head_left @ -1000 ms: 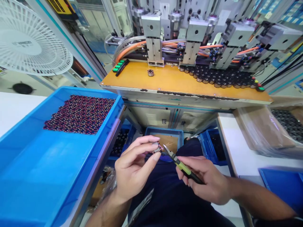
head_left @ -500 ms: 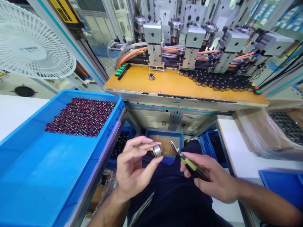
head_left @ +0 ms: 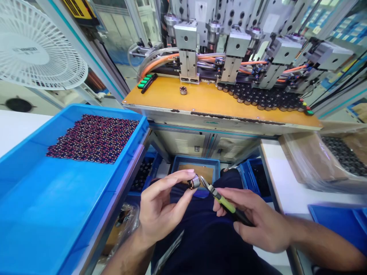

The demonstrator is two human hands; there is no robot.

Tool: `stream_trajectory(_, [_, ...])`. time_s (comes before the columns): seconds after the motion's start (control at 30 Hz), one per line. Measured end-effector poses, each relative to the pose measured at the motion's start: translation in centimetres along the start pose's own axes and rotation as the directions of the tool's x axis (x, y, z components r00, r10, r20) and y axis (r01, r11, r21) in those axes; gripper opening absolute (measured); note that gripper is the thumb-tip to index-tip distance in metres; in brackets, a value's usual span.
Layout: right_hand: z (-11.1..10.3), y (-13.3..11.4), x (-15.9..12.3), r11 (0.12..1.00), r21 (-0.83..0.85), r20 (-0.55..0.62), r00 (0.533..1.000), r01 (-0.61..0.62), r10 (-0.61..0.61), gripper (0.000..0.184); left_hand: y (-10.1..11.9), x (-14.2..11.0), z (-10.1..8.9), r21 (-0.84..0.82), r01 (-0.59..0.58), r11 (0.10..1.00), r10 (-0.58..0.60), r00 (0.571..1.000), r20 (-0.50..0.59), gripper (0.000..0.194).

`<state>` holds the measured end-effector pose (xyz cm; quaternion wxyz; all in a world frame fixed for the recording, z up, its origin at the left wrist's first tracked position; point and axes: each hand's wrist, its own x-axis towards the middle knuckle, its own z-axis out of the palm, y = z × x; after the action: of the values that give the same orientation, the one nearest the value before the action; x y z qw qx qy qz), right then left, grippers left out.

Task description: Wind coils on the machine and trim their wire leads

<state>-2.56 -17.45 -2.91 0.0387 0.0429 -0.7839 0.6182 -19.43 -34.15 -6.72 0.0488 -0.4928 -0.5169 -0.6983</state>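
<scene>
Between the thumb and fingertips of my left hand (head_left: 164, 200) is a small motor stator (head_left: 195, 182), a silvery ring with copper-coloured windings at its end. My right hand (head_left: 255, 217) is wrapped round the green and black handles of cutting pliers (head_left: 225, 202). The pliers' jaws point up and left, right beside the stator; whether they touch it I cannot tell. Both hands are over my lap, above a blue bin (head_left: 218, 165) with a brown bottom.
At left stands a blue tray (head_left: 71, 187) with many small dark red parts (head_left: 94, 137). Ahead, an orange worktop (head_left: 206, 101) under a press machine (head_left: 186, 49) bears one lone stator (head_left: 183, 90), rows of similar parts (head_left: 258, 95) and a black marker (head_left: 149, 83). A white fan (head_left: 37, 49) is at far left.
The stator has turned in my left fingers, so its copper-wound end now faces down and left. The pliers have moved left, bringing their jaws up close to the stator.
</scene>
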Motion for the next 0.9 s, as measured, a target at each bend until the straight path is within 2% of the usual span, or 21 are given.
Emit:
stream_trajectory(0.33, [0.36,-0.73,0.54,0.999,0.047,0.005,1.0,-0.025,0.025,0.083,0.08,-0.32,0.11,-0.034,0.086,0.996,-0.087,0.996,-0.012,0.088])
stream_trajectory(0.63, [0.29,-0.53,0.54,0.988,0.081,0.049,0.99,-0.134,0.13,0.078,0.32,-0.43,0.02,0.0,0.094,0.996,-0.094,0.995,-0.024,0.085])
stream_trajectory(0.77, [0.34,-0.43,0.77,0.983,0.028,0.021,0.983,-0.182,0.182,0.061,0.18,-0.66,0.11,0.041,0.119,0.992,-0.118,0.992,-0.045,0.08])
stream_trajectory(0.83, [0.32,-0.34,0.86,0.976,0.023,-0.03,0.975,-0.219,0.219,0.053,0.01,-0.57,0.08,0.025,0.175,0.984,-0.172,0.981,-0.086,0.072])
stream_trajectory(0.9, [0.24,-0.09,0.79,0.974,0.061,-0.08,0.972,-0.217,0.222,0.054,-0.29,-0.3,-0.09,-0.129,0.307,0.943,-0.321,0.941,-0.106,0.061])
